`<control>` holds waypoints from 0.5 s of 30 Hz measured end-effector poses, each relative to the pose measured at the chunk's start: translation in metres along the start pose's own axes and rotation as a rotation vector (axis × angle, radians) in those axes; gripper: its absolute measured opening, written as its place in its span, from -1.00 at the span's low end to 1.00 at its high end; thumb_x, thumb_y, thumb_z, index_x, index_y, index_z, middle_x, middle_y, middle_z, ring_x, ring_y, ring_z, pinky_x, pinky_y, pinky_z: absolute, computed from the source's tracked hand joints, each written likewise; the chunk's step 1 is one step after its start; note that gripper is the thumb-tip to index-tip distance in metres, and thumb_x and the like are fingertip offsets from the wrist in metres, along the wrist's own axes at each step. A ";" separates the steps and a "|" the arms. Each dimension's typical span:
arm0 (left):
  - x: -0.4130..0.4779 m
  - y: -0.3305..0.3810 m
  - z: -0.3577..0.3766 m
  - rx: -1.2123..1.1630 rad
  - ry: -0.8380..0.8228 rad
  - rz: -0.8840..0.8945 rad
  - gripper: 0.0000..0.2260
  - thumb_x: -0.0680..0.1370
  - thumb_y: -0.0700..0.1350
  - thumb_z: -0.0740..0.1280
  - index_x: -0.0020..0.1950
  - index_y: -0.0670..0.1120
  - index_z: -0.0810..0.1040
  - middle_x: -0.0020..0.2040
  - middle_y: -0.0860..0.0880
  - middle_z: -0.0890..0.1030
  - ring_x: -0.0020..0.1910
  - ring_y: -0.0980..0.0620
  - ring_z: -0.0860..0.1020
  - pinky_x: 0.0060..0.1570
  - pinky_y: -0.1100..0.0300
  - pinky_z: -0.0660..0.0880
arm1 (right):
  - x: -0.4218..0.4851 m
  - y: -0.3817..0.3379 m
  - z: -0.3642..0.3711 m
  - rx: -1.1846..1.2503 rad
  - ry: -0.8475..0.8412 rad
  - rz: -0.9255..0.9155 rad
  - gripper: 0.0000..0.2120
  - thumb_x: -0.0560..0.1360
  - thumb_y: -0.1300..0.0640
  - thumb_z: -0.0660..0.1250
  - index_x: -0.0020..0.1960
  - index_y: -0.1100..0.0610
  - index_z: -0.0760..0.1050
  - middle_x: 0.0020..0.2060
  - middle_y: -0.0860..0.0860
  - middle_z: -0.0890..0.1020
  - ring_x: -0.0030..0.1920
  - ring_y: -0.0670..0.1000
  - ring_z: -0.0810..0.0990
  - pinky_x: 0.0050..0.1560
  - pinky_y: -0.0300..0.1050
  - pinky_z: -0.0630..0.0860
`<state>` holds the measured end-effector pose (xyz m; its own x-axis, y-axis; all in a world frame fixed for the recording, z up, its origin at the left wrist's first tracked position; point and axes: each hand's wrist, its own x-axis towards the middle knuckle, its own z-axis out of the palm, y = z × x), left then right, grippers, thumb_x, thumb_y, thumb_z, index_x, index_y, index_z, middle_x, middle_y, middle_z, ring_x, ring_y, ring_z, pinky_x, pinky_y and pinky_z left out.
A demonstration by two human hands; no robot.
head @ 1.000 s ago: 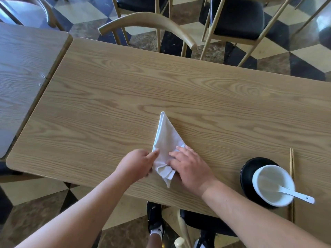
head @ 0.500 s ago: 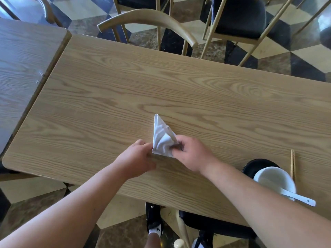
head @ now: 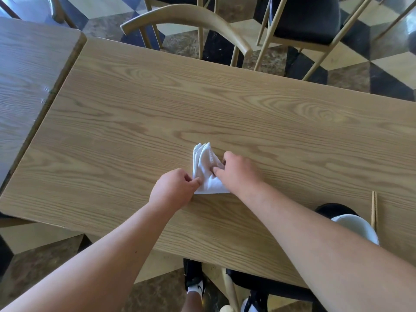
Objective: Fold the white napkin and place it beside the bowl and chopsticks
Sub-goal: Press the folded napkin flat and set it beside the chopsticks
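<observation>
Head view looks down on a wooden table (head: 225,104) with the napkin (head: 206,174) lying on it, folded into a small, layered triangle whose narrow end points away from the person. Its stacked edges show at that far tip.

At the napkin's near left corner the left hand (head: 173,188) has thumb and forefinger pinched together on the cloth. On the napkin's right side the right hand (head: 238,172) rests over the fold, its fingertips (head: 216,170) pressing down on the fabric; whether they clamp the cloth or only lie on it, I cannot tell.

Well to the right of the napkin and nearer the person, a white bowl (head: 358,228) sits on a black plate (head: 333,209), both partly hidden behind the right forearm. Chopsticks (head: 373,210) lie just right of the bowl, pointing away from the person. The napkin is well apart from them.

Beyond the napkin, past the table's far edge, stand a wooden chair (head: 191,16) and a black-seated chair (head: 306,19) on a chequered floor (head: 391,64). Left of the napkin, a second table (head: 29,70) butts against the first.
</observation>
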<state>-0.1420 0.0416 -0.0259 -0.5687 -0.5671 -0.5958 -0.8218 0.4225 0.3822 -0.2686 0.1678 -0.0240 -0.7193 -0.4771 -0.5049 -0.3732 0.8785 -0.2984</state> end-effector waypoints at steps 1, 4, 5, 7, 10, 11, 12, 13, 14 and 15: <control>-0.001 0.002 0.000 0.006 0.011 -0.014 -0.66 0.53 0.22 0.36 -0.17 -0.05 0.56 -0.30 0.04 0.66 -0.31 0.01 0.60 -0.36 0.13 0.44 | -0.002 0.001 0.002 -0.033 0.053 0.001 -0.65 0.56 -0.23 0.30 0.04 0.07 0.46 -0.02 0.05 0.62 0.01 0.18 0.60 -0.17 -0.01 0.44; -0.001 0.006 0.002 0.019 0.015 -0.039 -0.67 0.52 0.22 0.36 -0.18 -0.05 0.58 -0.31 0.01 0.69 -0.30 -0.01 0.63 -0.33 0.11 0.50 | -0.014 0.009 0.005 -0.024 0.096 0.022 -0.40 0.50 -0.38 0.28 0.18 0.14 0.47 0.13 0.11 0.59 0.14 0.20 0.59 -0.01 0.03 0.53; -0.002 0.007 0.002 0.024 0.015 -0.043 -0.67 0.52 0.21 0.37 -0.18 -0.06 0.58 -0.32 0.00 0.69 -0.29 -0.01 0.64 -0.33 0.11 0.51 | -0.018 0.012 0.006 -0.028 0.070 0.035 -0.34 0.47 -0.41 0.30 0.22 0.15 0.47 0.16 0.11 0.58 0.17 0.19 0.58 0.03 0.03 0.52; -0.002 0.008 0.002 0.027 0.011 -0.046 -0.65 0.52 0.19 0.36 -0.17 -0.10 0.59 -0.31 -0.03 0.71 -0.28 -0.04 0.66 -0.34 0.12 0.50 | -0.026 0.018 0.008 -0.058 -0.001 0.066 -0.33 0.44 -0.38 0.37 0.26 0.14 0.46 0.19 0.10 0.57 0.18 0.18 0.59 -0.01 -0.01 0.47; -0.001 0.010 0.001 0.051 -0.007 -0.053 -0.64 0.51 0.16 0.35 -0.26 -0.13 0.53 -0.38 -0.04 0.66 -0.39 -0.04 0.58 -0.41 0.14 0.41 | -0.033 0.022 0.012 -0.031 -0.054 0.092 -0.47 0.46 -0.25 0.41 0.21 0.13 0.48 0.19 0.11 0.58 0.16 0.20 0.60 -0.09 -0.05 0.39; -0.001 0.010 0.001 0.071 -0.016 -0.047 -0.64 0.51 0.15 0.35 -0.33 -0.09 0.48 -0.45 -0.02 0.59 -0.45 -0.02 0.50 -0.43 0.15 0.36 | -0.034 0.023 0.013 -0.016 -0.062 0.096 -0.52 0.47 -0.22 0.41 0.18 0.13 0.48 0.17 0.11 0.58 0.15 0.21 0.60 -0.10 -0.05 0.38; 0.000 0.010 0.002 0.091 -0.029 -0.039 -0.64 0.50 0.13 0.34 -0.37 -0.07 0.45 -0.49 0.01 0.52 -0.49 -0.01 0.45 -0.46 0.17 0.33 | -0.035 0.023 0.013 -0.003 -0.068 0.100 -0.56 0.49 -0.19 0.40 0.15 0.13 0.49 0.16 0.11 0.59 0.14 0.21 0.60 -0.10 -0.05 0.38; 0.000 0.010 0.002 0.109 -0.046 -0.035 -0.64 0.50 0.12 0.34 -0.38 -0.08 0.45 -0.50 0.02 0.50 -0.50 0.00 0.43 -0.46 0.18 0.32 | -0.035 0.025 0.012 0.014 -0.071 0.102 -0.59 0.50 -0.17 0.40 0.14 0.14 0.49 0.16 0.11 0.59 0.14 0.21 0.59 -0.10 -0.05 0.39; 0.000 0.009 0.002 0.120 -0.065 -0.035 -0.63 0.49 0.12 0.34 -0.37 -0.12 0.49 -0.50 0.01 0.51 -0.51 0.00 0.44 -0.45 0.17 0.35 | -0.035 0.026 0.012 0.038 -0.070 0.100 -0.62 0.52 -0.14 0.39 0.13 0.14 0.50 0.16 0.11 0.58 0.13 0.21 0.59 -0.09 -0.05 0.40; 0.000 0.009 0.003 0.124 -0.087 -0.041 -0.63 0.48 0.12 0.33 -0.32 -0.16 0.55 -0.49 -0.01 0.56 -0.50 -0.01 0.48 -0.43 0.16 0.40 | -0.035 0.028 0.012 0.069 -0.067 0.095 -0.66 0.53 -0.11 0.37 0.12 0.13 0.51 0.16 0.10 0.57 0.12 0.21 0.59 -0.07 -0.05 0.43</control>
<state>-0.1494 0.0476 -0.0239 -0.5251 -0.5249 -0.6699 -0.8306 0.4875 0.2690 -0.2469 0.2089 -0.0247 -0.7078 -0.3946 -0.5859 -0.2621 0.9169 -0.3009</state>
